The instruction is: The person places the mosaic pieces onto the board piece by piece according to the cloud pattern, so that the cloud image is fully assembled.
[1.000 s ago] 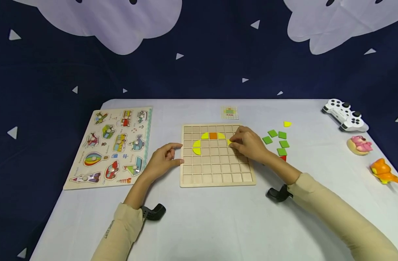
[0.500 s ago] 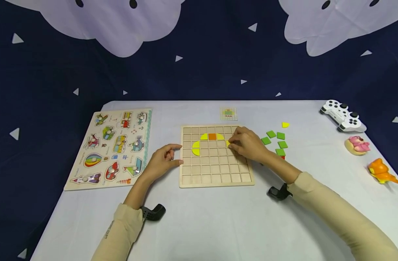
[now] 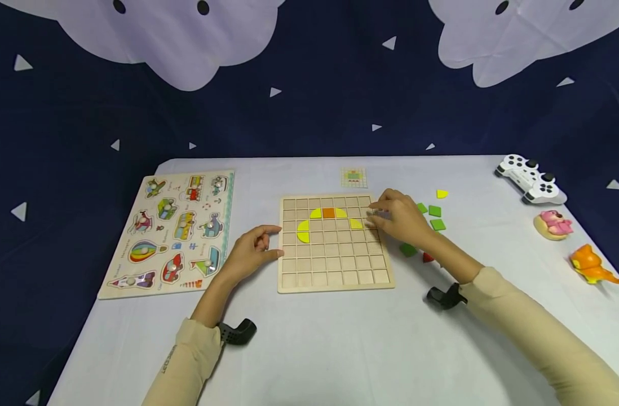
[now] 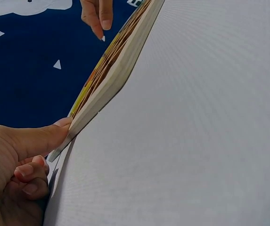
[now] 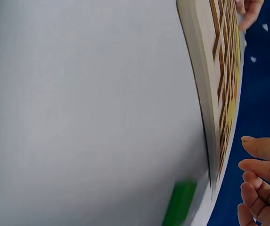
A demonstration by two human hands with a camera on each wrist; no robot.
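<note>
The wooden grid board (image 3: 319, 280) lies mid-table. My left hand (image 3: 251, 251) rests at its left edge, index fingertip and thumb touching the frame; the left wrist view shows the thumb (image 4: 40, 139) straight against it. On the board sit an orange square tile (image 3: 328, 213), yellow rounded tiles (image 3: 303, 232) at its left and upper part, and a yellow quarter-round tile (image 3: 356, 224) further right. Just right of that tile, my right hand (image 3: 403, 217) hovers over the board's right edge. Its thumb and index finger are apart in the right wrist view, holding nothing.
Right of the board lie several green square tiles (image 3: 438, 225), a red tile (image 3: 428, 257) and a loose yellow tile (image 3: 442, 194). A pattern card (image 3: 353, 177) lies behind the board. A picture puzzle (image 3: 172, 231) is at left; a game controller (image 3: 531, 179) and small toys (image 3: 554, 224) are at right.
My right hand has let go of the yellow quarter-round tile and drawn off to the right, leaving that tile in a cell. The left hand has stayed at the board's edge.
</note>
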